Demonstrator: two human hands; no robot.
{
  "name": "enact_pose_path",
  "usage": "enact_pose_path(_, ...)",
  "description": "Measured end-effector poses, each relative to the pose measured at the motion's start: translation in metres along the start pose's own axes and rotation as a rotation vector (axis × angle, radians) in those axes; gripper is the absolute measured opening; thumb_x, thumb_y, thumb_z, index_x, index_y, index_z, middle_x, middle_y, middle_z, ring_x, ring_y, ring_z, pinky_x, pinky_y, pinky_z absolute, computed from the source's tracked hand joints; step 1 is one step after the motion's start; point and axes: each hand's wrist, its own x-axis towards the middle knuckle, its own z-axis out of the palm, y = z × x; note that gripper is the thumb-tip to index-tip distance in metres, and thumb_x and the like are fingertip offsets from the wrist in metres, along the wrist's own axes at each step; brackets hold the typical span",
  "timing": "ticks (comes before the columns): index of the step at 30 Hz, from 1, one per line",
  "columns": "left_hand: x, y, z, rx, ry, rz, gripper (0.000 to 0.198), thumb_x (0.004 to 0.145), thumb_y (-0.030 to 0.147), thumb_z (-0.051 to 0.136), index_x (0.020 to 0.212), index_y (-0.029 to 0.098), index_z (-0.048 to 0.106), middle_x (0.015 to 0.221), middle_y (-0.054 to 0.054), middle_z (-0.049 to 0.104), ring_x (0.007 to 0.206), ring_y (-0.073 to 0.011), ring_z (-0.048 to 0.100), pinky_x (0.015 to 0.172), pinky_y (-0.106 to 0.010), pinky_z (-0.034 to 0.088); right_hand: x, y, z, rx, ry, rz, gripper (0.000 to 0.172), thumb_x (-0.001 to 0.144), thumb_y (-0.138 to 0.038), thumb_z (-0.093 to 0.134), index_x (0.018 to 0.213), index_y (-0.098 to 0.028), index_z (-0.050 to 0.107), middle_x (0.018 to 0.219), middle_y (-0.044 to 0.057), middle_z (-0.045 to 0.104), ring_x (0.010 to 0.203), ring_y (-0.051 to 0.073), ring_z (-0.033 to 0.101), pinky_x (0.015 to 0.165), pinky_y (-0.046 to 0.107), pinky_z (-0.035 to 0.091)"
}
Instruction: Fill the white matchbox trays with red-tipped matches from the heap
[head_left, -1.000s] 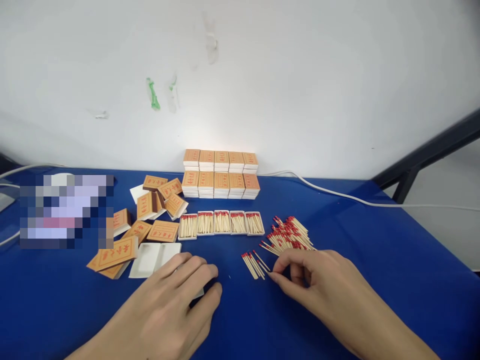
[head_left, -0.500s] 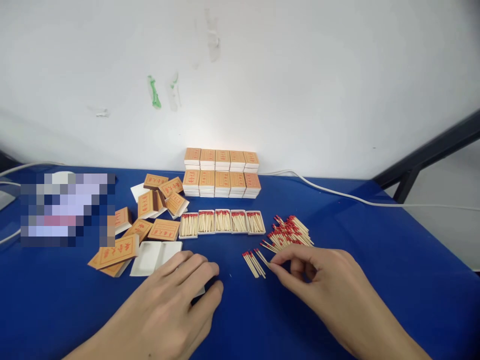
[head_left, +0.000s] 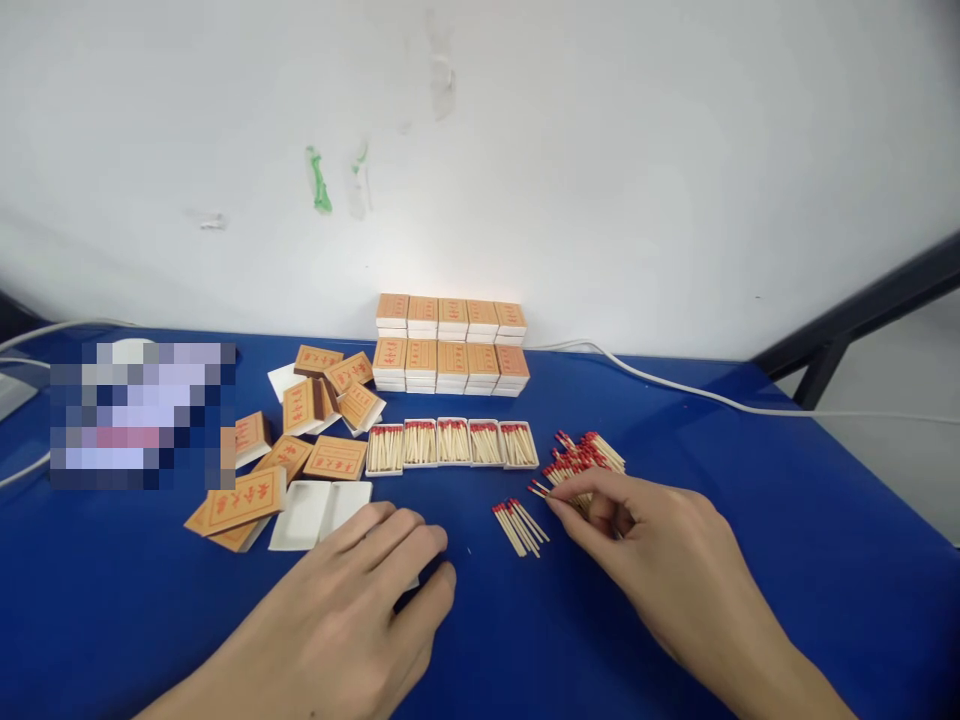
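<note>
My left hand (head_left: 360,595) lies on the blue table (head_left: 787,520), fingers and thumb closed over a white matchbox tray (head_left: 409,583) that is almost wholly hidden. My right hand (head_left: 645,545) reaches to the near edge of a loose pile of red-tipped matches (head_left: 591,456), thumb and forefinger pinched on a few of them. A small bunch of matches (head_left: 520,526) lies between the two hands. Behind it stands a row of filled trays (head_left: 453,442).
Closed orange matchboxes (head_left: 450,345) are stacked in two rows against the white wall. Loose orange sleeves (head_left: 324,400) and empty white trays (head_left: 315,502) lie scattered at the left. A white cable (head_left: 675,385) crosses the table's back right. The right table edge runs diagonally.
My right hand has moved from the small bunch of matches up and away to the big pile. My left hand has stayed put on the tray.
</note>
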Motion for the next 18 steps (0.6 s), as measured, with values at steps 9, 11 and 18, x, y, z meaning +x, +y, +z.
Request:
enact_pose_path(9,0.0021,-0.0008,-0.0011,-0.008,0.030,0.016,0.044,0.122,0.023,0.040,0.115,0.020,0.084,0.117,-0.005,0.081,0.111,-0.0238,0.074,0.115,-0.043,0.049,-0.0010,-0.0015,0.0006,0.008,0.028,0.024,0.013,0.094,-0.034,0.079,0.085,-0.035,0.087,0.057,-0.009,0.066,0.050,0.013,0.064,0.051,0.027,0.042)
enact_pose_path(11,0.0022,-0.0013,-0.0010,-0.005,0.025,0.010,0.043,0.122,0.022,0.041,0.116,0.020,0.084,0.120,-0.005,0.081,0.114,-0.0238,0.074,0.118,-0.043,0.047,-0.0014,-0.0020,0.0001,0.017,0.029,0.024,0.014,0.094,-0.032,0.078,0.085,-0.035,0.087,0.058,-0.009,0.068,0.051,0.013,0.065,0.052,0.027,0.043)
enact_pose_path(18,-0.0072,-0.0003,0.0042,-0.028,0.046,-0.005,0.039,0.122,0.024,0.045,0.119,0.022,0.084,0.122,-0.005,0.082,0.117,-0.0234,0.074,0.121,-0.043,0.047,-0.0008,-0.0016,0.0015,-0.013,-0.023,0.037,0.015,0.093,-0.028,0.077,0.081,-0.033,0.085,0.059,-0.007,0.069,0.053,0.015,0.064,0.054,0.028,0.041)
